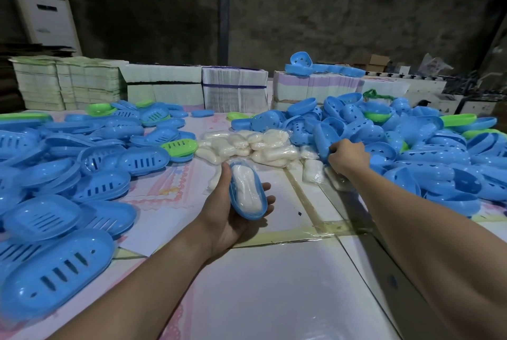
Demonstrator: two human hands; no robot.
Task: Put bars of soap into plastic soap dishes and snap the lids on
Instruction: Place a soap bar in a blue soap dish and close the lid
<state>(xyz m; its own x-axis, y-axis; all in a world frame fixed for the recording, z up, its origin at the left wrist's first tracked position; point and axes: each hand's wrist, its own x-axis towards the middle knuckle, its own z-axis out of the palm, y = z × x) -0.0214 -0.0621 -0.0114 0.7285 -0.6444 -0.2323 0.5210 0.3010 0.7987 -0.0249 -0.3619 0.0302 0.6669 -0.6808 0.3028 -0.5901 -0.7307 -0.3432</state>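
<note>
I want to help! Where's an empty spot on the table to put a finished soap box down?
The bare white tabletop between the two forearms is free, and so is the pink patch beside the left hand. The blue pile on the left, the soap bars and the pile by the right hand are crowded.

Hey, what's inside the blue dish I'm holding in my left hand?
A white wrapped soap bar lies in the blue dish, no lid on. The dish floor beneath it is hidden.

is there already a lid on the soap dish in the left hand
No, the blue soap dish held in the left hand is uncovered, with the white soap bar showing inside it.
</note>
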